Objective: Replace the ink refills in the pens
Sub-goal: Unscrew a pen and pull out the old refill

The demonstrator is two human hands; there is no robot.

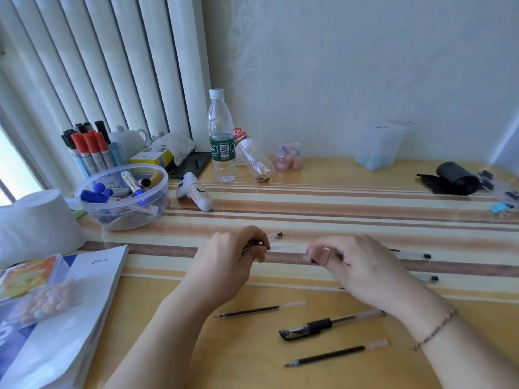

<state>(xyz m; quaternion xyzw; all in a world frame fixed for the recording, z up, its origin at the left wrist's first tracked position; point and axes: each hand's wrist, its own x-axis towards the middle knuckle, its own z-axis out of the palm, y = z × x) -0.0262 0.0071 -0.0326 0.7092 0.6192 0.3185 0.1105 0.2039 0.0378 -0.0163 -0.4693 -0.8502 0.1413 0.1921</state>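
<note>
Glossy wooden table (323,175) – striped inlay; clear plastic bowl (123,217) and bottle (222,136); matt paper booklet (84,299); translucent plastic pen (331,324).

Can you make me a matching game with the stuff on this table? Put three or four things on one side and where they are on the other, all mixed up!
Things:
1. blue-capped markers
2. red-capped markers
3. capped pen
4. water bottle

Places:
A. standing by the wall
B. lying between two loose refills
C. inside the clear round bowl
D. upright in a holder near the window blinds

Pairs: 1-C, 2-D, 3-B, 4-A
</note>
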